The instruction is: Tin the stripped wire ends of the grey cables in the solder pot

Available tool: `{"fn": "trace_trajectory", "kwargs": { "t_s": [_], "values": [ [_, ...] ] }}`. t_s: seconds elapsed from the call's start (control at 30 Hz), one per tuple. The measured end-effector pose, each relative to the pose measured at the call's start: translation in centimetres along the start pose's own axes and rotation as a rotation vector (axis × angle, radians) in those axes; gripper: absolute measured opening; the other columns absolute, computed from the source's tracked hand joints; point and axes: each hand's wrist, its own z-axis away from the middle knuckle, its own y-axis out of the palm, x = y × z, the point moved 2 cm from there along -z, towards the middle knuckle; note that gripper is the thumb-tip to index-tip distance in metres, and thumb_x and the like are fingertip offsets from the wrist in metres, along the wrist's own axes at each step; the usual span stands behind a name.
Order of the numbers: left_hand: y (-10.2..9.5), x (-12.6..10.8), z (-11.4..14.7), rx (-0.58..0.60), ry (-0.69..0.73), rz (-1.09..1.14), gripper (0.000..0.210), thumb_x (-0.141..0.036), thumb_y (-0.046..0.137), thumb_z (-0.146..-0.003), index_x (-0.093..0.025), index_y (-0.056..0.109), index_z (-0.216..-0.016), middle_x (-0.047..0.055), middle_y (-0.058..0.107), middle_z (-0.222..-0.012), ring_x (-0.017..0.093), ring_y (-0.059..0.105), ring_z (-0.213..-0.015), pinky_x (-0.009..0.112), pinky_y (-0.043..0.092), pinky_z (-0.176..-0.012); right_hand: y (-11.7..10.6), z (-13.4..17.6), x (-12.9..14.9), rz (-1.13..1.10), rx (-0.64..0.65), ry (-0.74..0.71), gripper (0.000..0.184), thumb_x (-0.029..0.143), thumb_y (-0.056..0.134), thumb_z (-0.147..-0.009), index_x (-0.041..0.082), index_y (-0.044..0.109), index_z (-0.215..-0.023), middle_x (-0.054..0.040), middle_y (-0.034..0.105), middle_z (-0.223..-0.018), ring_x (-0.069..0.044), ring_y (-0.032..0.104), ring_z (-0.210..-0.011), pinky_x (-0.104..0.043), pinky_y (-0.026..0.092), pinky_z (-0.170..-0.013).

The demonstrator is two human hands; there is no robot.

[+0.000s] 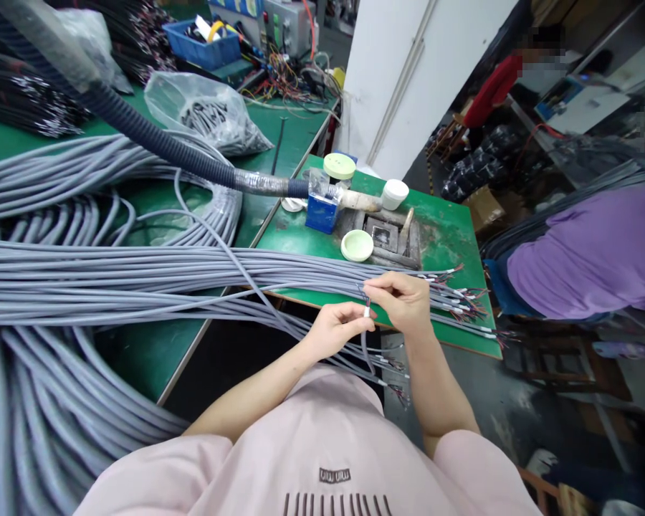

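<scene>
My left hand [337, 328] pinches a grey cable [364, 350] just below its white-banded end, which points upward. Thin coloured wires [366, 299] fan out of that end. The fingertips of my right hand [403, 299] are closed on these wires, just above the band. Behind both hands a thick bundle of grey cables [279, 271] runs across the green tables, its stripped ends [467, 304] spread at the right. More cable ends [395, 387] hang below my hands, in front of my body.
A ribbed hose [183, 154] reaches over a blue box [322, 213]. Near it are a pale green round dish [357, 246], a white jar [395, 193] and a dark, stained metal block [383, 235]. Large grey coils [43, 401] lie left. A person in purple [596, 251] is at right.
</scene>
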Motion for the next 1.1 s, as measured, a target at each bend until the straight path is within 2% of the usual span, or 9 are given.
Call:
{"fn": "trace_trajectory", "kwargs": {
  "t_s": [0.2,0.27,0.33,0.4,0.53,0.6,0.7,0.93,1.1],
  "values": [
    [-0.5,-0.2,0.1,-0.070,-0.044,0.066,0.032,-0.042,0.078,-0.070,-0.013,0.073,-0.083,0.006,0.071,-0.071,0.015,0.064,-0.066,0.026,0.051,-0.071,-1.6,-1.4,0.7,-0.217,-0.280,-0.052,0.008,0.027,0.069,-0.073,0.020,0.071,-0.069,0.0033,0.056,-0.051,-0.008,0.039,-0.041,-0.023,0.032,-0.042],
    [-0.6,-0.2,0.1,-0.100,-0.049,0.076,0.034,-0.043,0.078,-0.070,-0.013,0.074,-0.085,0.006,0.072,-0.072,0.014,0.064,-0.067,0.025,0.051,-0.070,-1.9,-1.6,1.1,-0.152,-0.169,-0.019,0.009,0.027,0.068,-0.075,0.019,0.071,-0.071,0.0038,0.055,-0.050,-0.007,0.038,-0.040,-0.022,0.032,-0.042],
    [-0.7,-0.2,0.0,-0.108,-0.032,0.088,0.034,-0.043,0.078,-0.070,-0.013,0.074,-0.085,0.005,0.072,-0.072,0.014,0.064,-0.067,0.025,0.050,-0.071,-1.4,-1.4,1.2,-0.013,0.033,0.020,0.006,0.024,0.071,-0.073,0.019,0.072,-0.073,0.0024,0.059,-0.056,-0.008,0.045,-0.045,-0.021,0.035,-0.044],
    [-0.8,-0.3,-0.2,-0.096,-0.004,0.089,0.032,-0.043,0.077,-0.071,-0.013,0.074,-0.081,0.005,0.072,-0.072,0.014,0.064,-0.068,0.026,0.051,-0.073,-0.5,-1.0,1.1,0.106,0.146,0.036,0.008,0.023,0.073,-0.071,0.018,0.073,-0.077,0.0013,0.063,-0.063,-0.009,0.049,-0.049,-0.021,0.038,-0.046],
    [-0.8,-0.4,-0.3,-0.074,0.029,0.083,0.027,-0.040,0.077,-0.072,-0.014,0.074,-0.078,0.004,0.073,-0.075,0.015,0.065,-0.071,0.027,0.051,-0.077,1.2,-0.4,0.9,0.198,0.081,-0.032,0.006,0.022,0.069,-0.075,0.017,0.070,-0.072,0.0023,0.058,-0.062,-0.008,0.048,-0.050,-0.020,0.037,-0.047],
    [-0.9,-0.2,-0.3,-0.092,0.025,0.089,0.028,-0.040,0.078,-0.070,-0.014,0.075,-0.081,0.005,0.073,-0.076,0.016,0.066,-0.072,0.028,0.052,-0.078,1.5,-0.3,1.0,0.202,0.029,-0.090,0.012,0.019,0.065,-0.078,0.017,0.067,-0.067,0.0028,0.055,-0.058,-0.008,0.047,-0.050,-0.021,0.037,-0.048],
    [-1.3,0.1,-0.3,-0.135,0.015,0.126,0.031,-0.041,0.080,-0.068,-0.014,0.075,-0.084,0.006,0.073,-0.076,0.016,0.066,-0.071,0.028,0.053,-0.077,1.4,-0.1,1.0,0.174,-0.019,-0.139,0.015,0.018,0.062,-0.080,0.018,0.067,-0.065,0.0024,0.056,-0.057,-0.010,0.049,-0.052,-0.023,0.038,-0.049],
    [-2.0,0.3,-0.8,-0.152,-0.017,0.314,0.035,-0.042,0.083,-0.064,-0.014,0.076,-0.086,0.006,0.072,-0.070,0.012,0.064,-0.065,0.022,0.051,-0.066,0.7,0.5,0.5,0.150,-0.049,-0.130,0.014,0.019,0.063,-0.082,0.019,0.069,-0.070,-0.0001,0.065,-0.065,-0.014,0.058,-0.061,-0.026,0.042,-0.055],
    [-1.9,0.0,-0.8,-0.165,-0.053,0.390,0.036,-0.040,0.086,-0.059,-0.015,0.076,-0.082,0.005,0.071,-0.068,0.011,0.064,-0.062,0.020,0.050,-0.063,0.8,0.5,0.6,0.161,-0.023,-0.143,0.012,0.018,0.063,-0.082,0.020,0.069,-0.072,0.0000,0.066,-0.069,-0.014,0.059,-0.063,-0.026,0.043,-0.057]
  ]
}}
